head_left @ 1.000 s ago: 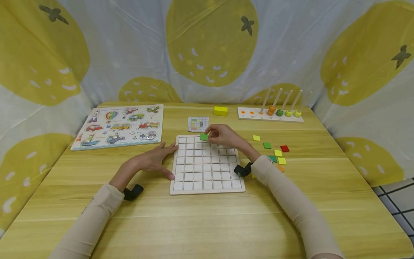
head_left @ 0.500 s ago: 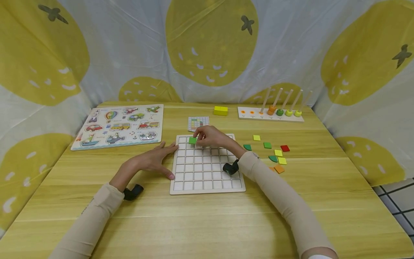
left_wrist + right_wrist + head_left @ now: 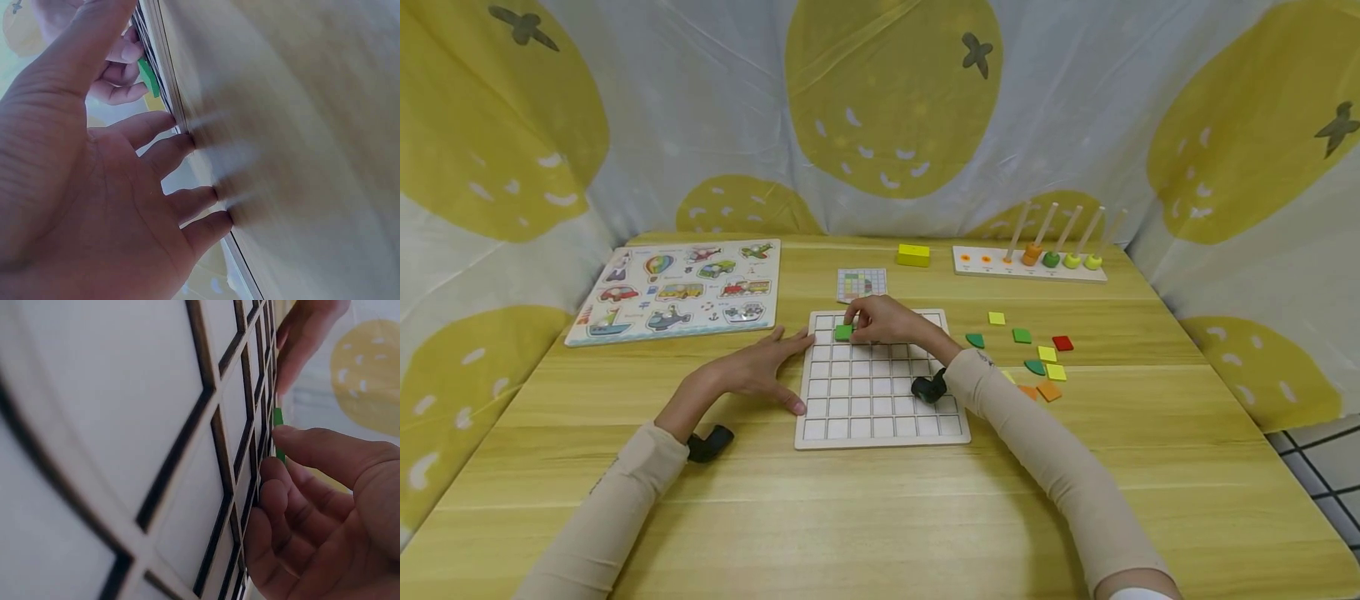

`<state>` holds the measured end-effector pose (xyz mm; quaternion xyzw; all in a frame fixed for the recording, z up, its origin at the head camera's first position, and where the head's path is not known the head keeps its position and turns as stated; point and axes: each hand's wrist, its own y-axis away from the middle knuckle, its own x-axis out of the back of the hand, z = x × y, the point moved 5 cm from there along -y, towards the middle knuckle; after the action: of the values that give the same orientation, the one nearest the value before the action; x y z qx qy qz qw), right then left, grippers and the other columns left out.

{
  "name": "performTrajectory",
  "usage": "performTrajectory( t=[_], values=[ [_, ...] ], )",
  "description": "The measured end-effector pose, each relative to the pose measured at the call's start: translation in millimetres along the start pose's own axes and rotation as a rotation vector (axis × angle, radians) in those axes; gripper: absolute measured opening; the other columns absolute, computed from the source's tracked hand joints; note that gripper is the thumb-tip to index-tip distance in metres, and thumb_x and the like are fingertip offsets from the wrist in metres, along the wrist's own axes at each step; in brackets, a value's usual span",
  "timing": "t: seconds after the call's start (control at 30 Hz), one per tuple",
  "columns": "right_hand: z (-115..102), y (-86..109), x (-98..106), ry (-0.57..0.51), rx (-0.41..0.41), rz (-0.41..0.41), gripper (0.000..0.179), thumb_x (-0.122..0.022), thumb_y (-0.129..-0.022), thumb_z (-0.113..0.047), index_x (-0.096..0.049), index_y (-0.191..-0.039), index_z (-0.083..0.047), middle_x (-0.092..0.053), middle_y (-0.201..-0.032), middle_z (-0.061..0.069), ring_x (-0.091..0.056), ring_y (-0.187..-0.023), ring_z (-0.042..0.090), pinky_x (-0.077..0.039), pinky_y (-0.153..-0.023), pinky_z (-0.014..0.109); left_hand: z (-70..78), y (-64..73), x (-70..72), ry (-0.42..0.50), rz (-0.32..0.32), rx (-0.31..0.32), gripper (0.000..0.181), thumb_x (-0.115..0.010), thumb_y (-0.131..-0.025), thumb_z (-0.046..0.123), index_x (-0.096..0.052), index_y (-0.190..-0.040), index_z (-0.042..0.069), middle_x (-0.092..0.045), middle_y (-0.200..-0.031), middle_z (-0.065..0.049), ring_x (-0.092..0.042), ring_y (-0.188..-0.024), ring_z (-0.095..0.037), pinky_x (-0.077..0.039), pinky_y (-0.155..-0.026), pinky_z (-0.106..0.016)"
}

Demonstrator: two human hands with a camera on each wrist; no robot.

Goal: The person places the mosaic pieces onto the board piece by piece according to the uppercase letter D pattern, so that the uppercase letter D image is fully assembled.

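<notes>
A wooden grid board [image 3: 871, 386] with white square cells lies flat on the table. Its left edge is touched by my left hand [image 3: 757, 369], whose fingers are spread; in the left wrist view its fingertips [image 3: 206, 195] rest on the table surface or board edge. Over the board's far left part, my right hand [image 3: 887, 320] pinches a green square tile [image 3: 843, 333] between thumb and fingers. The right wrist view shows the tile [image 3: 279, 437] edge-on, close to the grid. Whether it touches the cell bottom I cannot tell.
Several loose tiles lie right of the board, among them a red square [image 3: 1062, 342] and a dark green quarter-circle [image 3: 975, 340]. Behind stand a pattern card [image 3: 861, 284], a yellow block [image 3: 913, 255] and a peg stacker [image 3: 1030, 262]. A vehicle puzzle [image 3: 677, 292] is at left.
My right hand has carried the green tile leftward across the board's far rows, then slightly nearer and lower. The left hand has stayed at the board's left edge.
</notes>
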<state>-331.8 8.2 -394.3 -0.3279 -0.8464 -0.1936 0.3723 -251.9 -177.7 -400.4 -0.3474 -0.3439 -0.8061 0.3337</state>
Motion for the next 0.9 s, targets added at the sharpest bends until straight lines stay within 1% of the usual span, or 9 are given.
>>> performTrajectory(
  t=[0.23, 0.6, 0.9],
  values=[
    [0.5, -1.9, -2.7, 0.037, -0.007, -0.017, 0.022, -0.069, -0.087, -0.014, -0.063, -0.108, -0.007, -0.062, -0.079, 0.003, -0.05, -0.063, 0.011, -0.04, -0.061, 0.022, -0.5, -0.6, 0.2, 0.0, 0.0, 0.0, 0.113, -0.08, -0.069, 0.052, -0.019, -0.154, 0.008, -0.008, -0.16, -0.016, 0.007, -0.142, -0.049, -0.01, -0.108, -0.068],
    [1.3, -2.9, -3.7, 0.031, -0.039, -0.031, 0.023, -0.069, -0.088, -0.016, -0.063, -0.11, -0.009, -0.061, -0.078, 0.003, -0.05, -0.062, 0.012, -0.041, -0.059, 0.023, 0.3, -0.1, 0.7, 0.001, 0.0, 0.003, 0.113, -0.08, -0.069, 0.052, -0.019, -0.154, 0.008, -0.009, -0.16, -0.016, 0.007, -0.142, -0.048, -0.01, -0.108, -0.068],
    [1.2, -1.8, -2.9, 0.007, -0.016, -0.039, 0.024, -0.068, -0.089, -0.016, -0.063, -0.112, -0.009, -0.063, -0.081, 0.004, -0.052, -0.064, 0.013, -0.043, -0.06, 0.023, 0.2, 0.1, 0.8, 0.001, -0.001, 0.006, 0.113, -0.08, -0.07, 0.053, -0.019, -0.154, 0.008, -0.009, -0.16, -0.016, 0.006, -0.143, -0.048, -0.011, -0.107, -0.069]
  ],
)
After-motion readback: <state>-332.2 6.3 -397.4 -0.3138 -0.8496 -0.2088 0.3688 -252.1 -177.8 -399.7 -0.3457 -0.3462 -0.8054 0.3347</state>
